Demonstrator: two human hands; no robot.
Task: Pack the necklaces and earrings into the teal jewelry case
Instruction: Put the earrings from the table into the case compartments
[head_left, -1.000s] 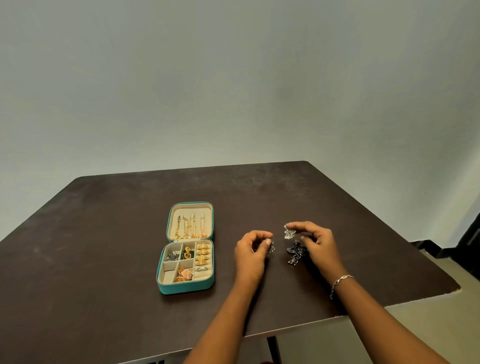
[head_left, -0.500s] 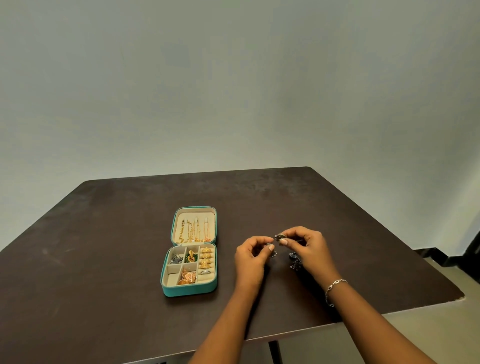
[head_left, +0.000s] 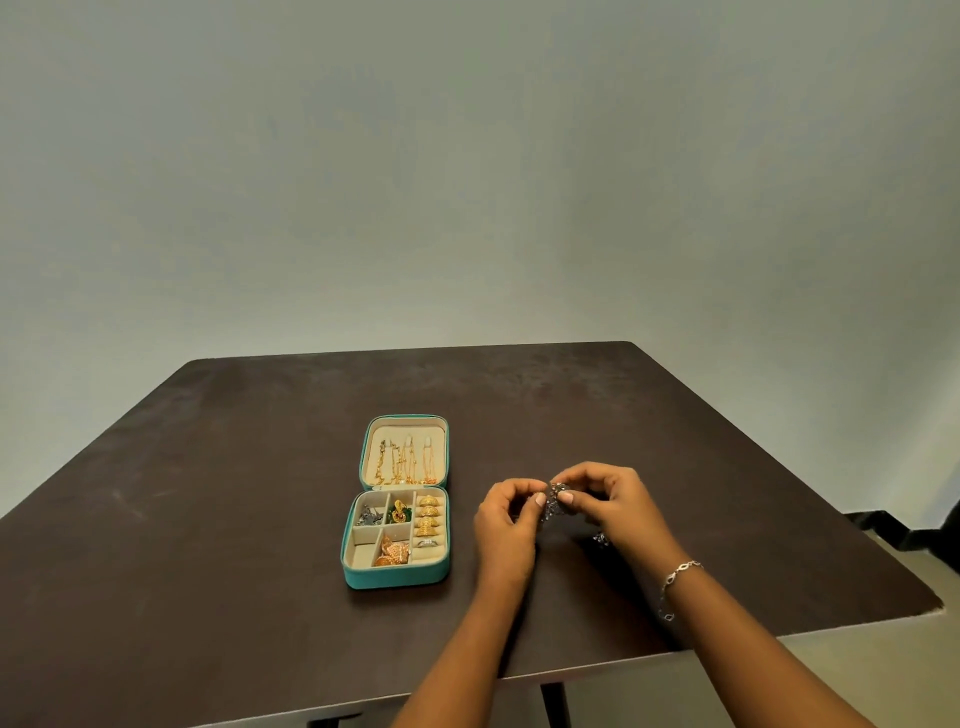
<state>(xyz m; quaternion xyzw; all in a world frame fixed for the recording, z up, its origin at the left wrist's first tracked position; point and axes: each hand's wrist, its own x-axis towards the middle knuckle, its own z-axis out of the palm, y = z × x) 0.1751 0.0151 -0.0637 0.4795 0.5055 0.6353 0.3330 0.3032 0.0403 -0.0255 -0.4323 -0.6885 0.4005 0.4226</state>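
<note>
Teal jewelry case (head_left: 395, 574): lies open on the dark brown desk (head_left: 234, 519), left of both hands, lid flat away from the person.
Desk and room: matte, scuffed top; plain pale wall behind.
Lid: gold necklaces (head_left: 405, 460) hang inside; exact number unclear.
Tray: four gold earrings (head_left: 430, 515) stacked in the right column, one ring (head_left: 427, 543) below.
Left hand (head_left: 506, 525): fingers pinching a dark silver earring (head_left: 555, 501).
Right hand (head_left: 618, 506): pinching the same earring; bracelet (head_left: 678, 574) on the wrist.
Second dark earring (head_left: 601, 539): on the desk under the right hand.
</note>
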